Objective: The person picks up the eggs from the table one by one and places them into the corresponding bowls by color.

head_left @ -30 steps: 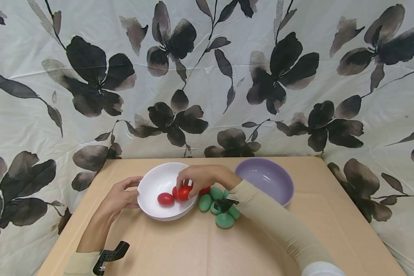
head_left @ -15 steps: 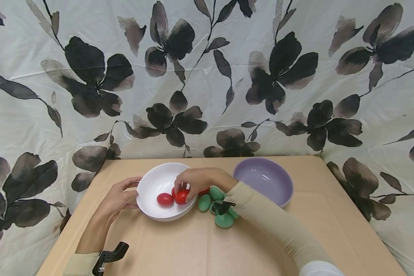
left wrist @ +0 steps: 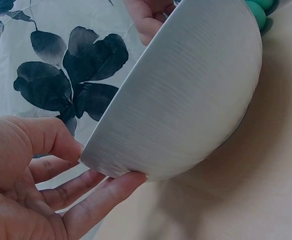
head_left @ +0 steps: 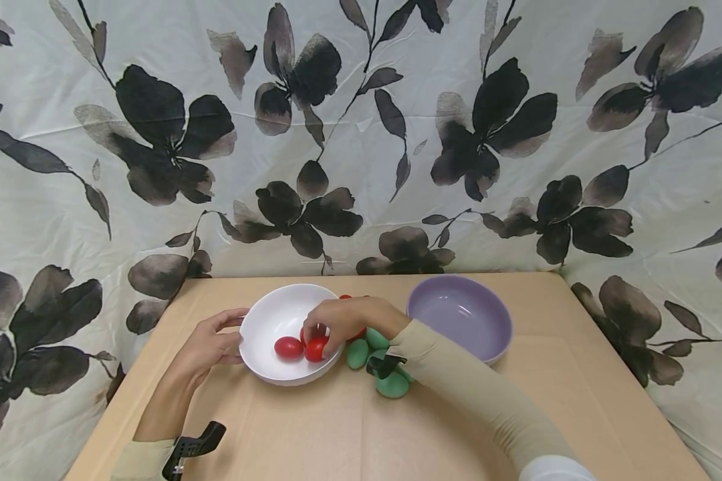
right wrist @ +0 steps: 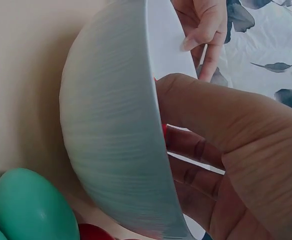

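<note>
In the head view, my left hand (head_left: pixel 207 342) holds the left side of the white bowl (head_left: pixel 265 314). In the left wrist view its thumb lies on the rim and its fingers touch the outer wall. My right hand (head_left: pixel 343 321) reaches over the bowl's right rim, thumb and fingers around a red egg (head_left: pixel 315 349) low in the bowl. Beside that egg rests another red egg (head_left: pixel 289 347), and a further one is mostly hidden behind my fingers. In the right wrist view the rim covers my right fingertips.
Several green eggs (head_left: pixel 392 385) lie on the table (head_left: pixel 289 434) right of the white bowl, partly under my right wrist. Red eggs (right wrist: pixel 93 233) sit close to them, mostly hidden by my hand. A purple bowl (head_left: pixel 457 314) stands at the back right. Floral cloth (head_left: pixel 361 133) hangs behind.
My right hand has lowered the red egg deeper into the white bowl, slightly left and toward the front. The tip of a red egg now shows behind that hand. My left hand stays put.
</note>
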Motion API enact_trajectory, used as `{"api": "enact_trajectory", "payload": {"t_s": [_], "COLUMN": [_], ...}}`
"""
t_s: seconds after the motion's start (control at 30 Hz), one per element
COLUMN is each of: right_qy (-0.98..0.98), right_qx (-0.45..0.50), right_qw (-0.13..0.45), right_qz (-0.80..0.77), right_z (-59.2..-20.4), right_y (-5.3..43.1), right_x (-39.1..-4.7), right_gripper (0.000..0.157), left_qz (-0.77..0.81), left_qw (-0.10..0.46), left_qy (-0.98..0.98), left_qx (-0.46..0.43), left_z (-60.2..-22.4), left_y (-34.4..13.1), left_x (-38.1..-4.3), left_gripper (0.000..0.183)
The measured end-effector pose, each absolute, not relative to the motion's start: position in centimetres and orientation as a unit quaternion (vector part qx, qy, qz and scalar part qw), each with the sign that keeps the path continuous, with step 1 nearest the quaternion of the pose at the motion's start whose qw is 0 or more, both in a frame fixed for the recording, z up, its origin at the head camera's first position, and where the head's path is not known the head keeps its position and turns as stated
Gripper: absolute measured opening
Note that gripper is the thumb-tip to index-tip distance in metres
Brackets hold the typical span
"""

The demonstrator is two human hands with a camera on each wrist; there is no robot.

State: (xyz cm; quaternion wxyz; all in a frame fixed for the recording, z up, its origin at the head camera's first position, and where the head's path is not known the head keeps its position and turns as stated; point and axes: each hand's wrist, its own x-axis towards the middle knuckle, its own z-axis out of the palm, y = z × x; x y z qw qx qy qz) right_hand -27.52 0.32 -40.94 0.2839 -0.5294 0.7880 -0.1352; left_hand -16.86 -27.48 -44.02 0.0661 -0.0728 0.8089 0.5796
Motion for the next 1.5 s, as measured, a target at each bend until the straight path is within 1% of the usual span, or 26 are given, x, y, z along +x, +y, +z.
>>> {"api": "enact_trajectory", "payload": {"t_s": [0.4, 0.97, 1.23, 1.5], "right_qy": [0.796, 0.804, 0.808, 0.803], "right_qx": [-0.524, -0.508, -0.505, -0.51], "right_qw": [0.279, 0.289, 0.281, 0.266], "right_qz": [-0.118, -0.11, -0.112, -0.156], "right_z": [-41.0, -41.9, -41.8, -40.5], "right_y": [0.0, -0.2, -0.1, 1.3], "right_x": [-27.8, -28.3, -28.3, -28.8], "right_gripper": [0.033, 0.041, 0.036, 0.034], "left_qz": [0.581, 0.582, 0.58, 0.581], "left_qw": [0.065, 0.061, 0.059, 0.061], "left_qy": [0.807, 0.807, 0.809, 0.808], "left_qx": [-0.078, -0.077, -0.078, -0.075], "left_z": [-44.1, -44.1, -44.2, -44.2], "left_y": [-27.4, -27.3, -27.3, -27.3], "left_x": [-17.0, -17.2, -17.2, -17.1], "left_gripper": [0.057, 0.057, 0.057, 0.057]}}
